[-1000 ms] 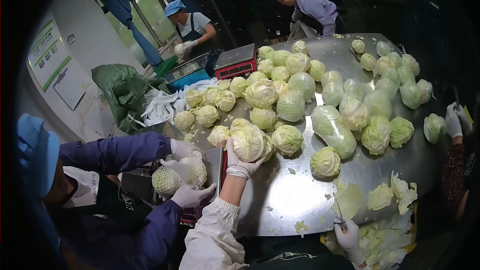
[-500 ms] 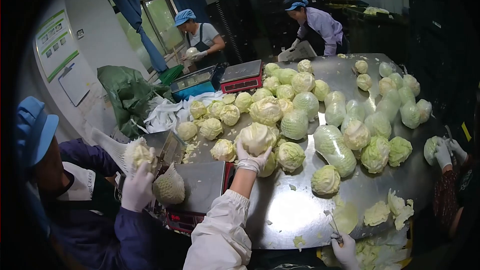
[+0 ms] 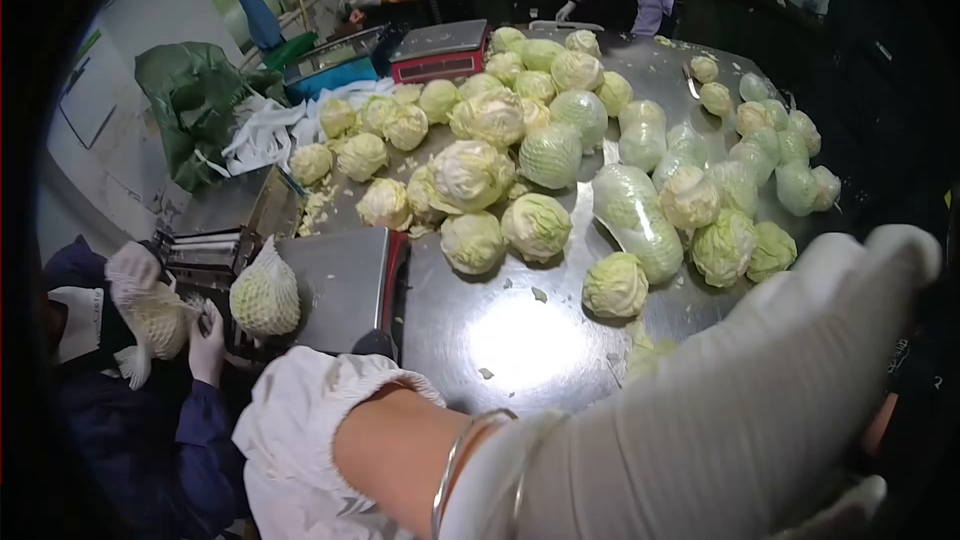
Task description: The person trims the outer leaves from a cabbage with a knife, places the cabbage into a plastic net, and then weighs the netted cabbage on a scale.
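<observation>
Metal work table [image 3: 450, 320], dull grey and smooth, with a bright glare patch at centre; bare wall and curtained window behind. Left hand [image 3: 740, 380], in thin creased white glove, crosses the near right foreground, fingers extended together; palm side hidden, so cannot tell whether it has hold of anything. Gloved sliver [image 3: 855, 510] low right: cannot tell if left thumb or right hand; its grip likewise not determinable. Crumpled green sheet bag [image 3: 185, 105] at far left. Flat-plated scale [image 3: 335, 275] with red side at near left edge; netted cabbage [image 3: 265, 295], pear-shaped in white mesh, stands on its left part. Beside it, a co-worker's gloved hand [image 3: 207, 345] is at a second mesh sleeve [image 3: 158, 325]. Cabbages [image 3: 472, 176], round, pale yellow-green, crinkled, are massed across mid-table; film-wrapped ones [image 3: 637, 225], glossy, lie to the right, beyond the left hand. White netting [image 3: 275, 135], limp strips, heaped by the bag. Metal bangle [image 3: 447, 475], thin, at the left wrist. Leaf scraps [image 3: 540, 295], small, scattered. Bib lettering [image 3: 97, 310] blurred, unreadable.
</observation>
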Available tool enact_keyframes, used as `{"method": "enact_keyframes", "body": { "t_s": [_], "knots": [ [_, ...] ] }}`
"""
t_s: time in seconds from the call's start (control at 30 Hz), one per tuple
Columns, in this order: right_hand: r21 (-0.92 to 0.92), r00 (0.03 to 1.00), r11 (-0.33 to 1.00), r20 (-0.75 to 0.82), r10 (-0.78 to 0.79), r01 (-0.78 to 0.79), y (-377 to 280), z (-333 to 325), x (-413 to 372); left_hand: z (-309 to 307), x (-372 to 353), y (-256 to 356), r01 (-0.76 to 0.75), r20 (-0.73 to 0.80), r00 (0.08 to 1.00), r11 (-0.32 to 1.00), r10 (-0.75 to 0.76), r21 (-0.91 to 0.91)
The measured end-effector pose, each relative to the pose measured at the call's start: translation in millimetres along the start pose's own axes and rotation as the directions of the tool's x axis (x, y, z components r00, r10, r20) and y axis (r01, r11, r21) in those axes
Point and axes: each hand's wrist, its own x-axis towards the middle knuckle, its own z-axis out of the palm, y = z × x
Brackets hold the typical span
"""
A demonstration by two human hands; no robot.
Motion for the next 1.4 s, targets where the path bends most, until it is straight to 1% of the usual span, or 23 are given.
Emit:
{"method": "enact_keyframes", "body": {
  "t_s": [0.07, 0.13, 0.17, 0.2, 0.23, 0.37, 0.43, 0.47, 0.5, 0.57, 0.6, 0.67, 0.73, 0.83, 0.9, 1.0, 1.1, 1.17, 1.2, 1.27, 1.3, 1.37, 1.4],
  "knots": [
    [0.135, 0.997, 0.99, 0.043, -0.056, 0.05, 31, -7, 8, 5, -5, 2, -0.097, -0.008, 0.995, 0.993, 0.098, 0.072],
    [0.309, 0.983, 0.947, 0.121, -0.136, 0.093, 54, 12, 22, 10, -8, 3, -0.119, -0.012, 0.993, 0.986, 0.121, 0.12],
    [0.382, 0.978, 0.918, 0.125, -0.165, 0.105, 41, 14, 22, 13, -7, 4, -0.139, -0.005, 0.99, 0.981, 0.14, 0.137],
    [0.251, 1.0, 0.968, 0.004, -0.022, 0.02, 31, 18, 13, 16, -6, 3, -0.152, -0.006, 0.988, 0.976, 0.155, 0.158],
    [0.23, 1.0, 0.973, -0.029, -0.009, 0.016, 18, 16, 10, 18, -5, 3, -0.159, -0.004, 0.987, 0.972, 0.162, 0.173],
    [0.037, 0.995, 0.996, -0.072, -0.074, 0.077, 1, 14, 13, 31, 0, -1, -0.19, 0.007, 0.981, 0.952, 0.194, 0.242],
    [0.114, 0.996, 0.992, -0.079, -0.037, 0.046, 38, 20, 18, 35, 3, -3, -0.199, 0.011, 0.979, 0.944, 0.204, 0.264],
    [-0.042, 0.994, 0.997, -0.082, -0.07, 0.066, 76, 24, 25, 40, 5, -4, -0.22, 0.019, 0.975, 0.937, 0.223, 0.273],
    [-0.073, 0.998, 0.997, -0.067, -0.003, -0.002, 73, 26, 29, 42, 7, -5, -0.232, 0.02, 0.971, 0.931, 0.236, 0.28],
    [-0.044, 0.99, 0.999, -0.141, -0.004, -0.003, 65, 27, 31, 45, 7, -8, -0.242, 0.022, 0.969, 0.925, 0.246, 0.292],
    [-0.038, 0.992, 0.999, -0.121, -0.021, 0.017, 59, 26, 36, 46, 6, -9, -0.249, 0.023, 0.967, 0.922, 0.253, 0.297],
    [-0.126, 0.987, 0.992, -0.156, -0.034, 0.014, -5, 6, 34, 45, 5, -10, -0.255, 0.015, 0.965, 0.919, 0.263, 0.301],
    [-0.122, 0.985, 0.992, -0.171, -0.003, -0.018, -17, -4, 34, 43, 4, -10, -0.268, 0.018, 0.961, 0.914, 0.276, 0.304],
    [-0.331, 0.973, 0.942, -0.198, -0.118, 0.047, -15, -14, 40, 44, 2, -9, -0.278, 0.017, 0.957, 0.901, 0.289, 0.333],
    [-0.275, 0.986, 0.961, -0.163, -0.04, -0.006, -11, -15, 37, 47, 4, -9, -0.271, 0.005, 0.957, 0.891, 0.289, 0.364],
    [-0.244, 0.968, 0.963, -0.244, 0.055, -0.116, 0, -25, 35, 58, 6, -10, -0.273, -0.01, 0.952, 0.86, 0.307, 0.432],
    [-0.278, 0.963, 0.955, -0.269, 0.024, -0.101, 20, -27, 33, 84, 14, -12, -0.291, -0.012, 0.939, 0.813, 0.344, 0.504],
    [-0.274, 0.956, 0.925, -0.203, 0.212, -0.264, -6, -31, 39, 97, 18, -13, -0.287, -0.02, 0.934, 0.784, 0.356, 0.551],
    [-0.285, 0.948, 0.917, -0.235, 0.214, -0.278, 3, -29, 38, 103, 21, -13, -0.286, -0.028, 0.93, 0.769, 0.367, 0.572],
    [-0.323, 0.962, 0.937, -0.269, 0.041, -0.13, 36, -31, 41, 116, 24, -13, -0.285, -0.037, 0.924, 0.75, 0.381, 0.597],
    [-0.342, 0.95, 0.928, -0.309, 0.04, -0.15, 28, -43, 40, 119, 26, -13, -0.291, -0.038, 0.918, 0.736, 0.395, 0.612],
    [0.039, 0.914, 0.973, -0.337, 0.226, -0.226, -20, -73, 33, 127, 27, -13, -0.303, -0.049, 0.905, 0.722, 0.422, 0.622],
    [0.239, 0.898, 0.941, -0.311, 0.309, -0.241, -50, -81, 32, 128, 26, -12, -0.306, -0.052, 0.901, 0.716, 0.43, 0.627]
  ]
}}
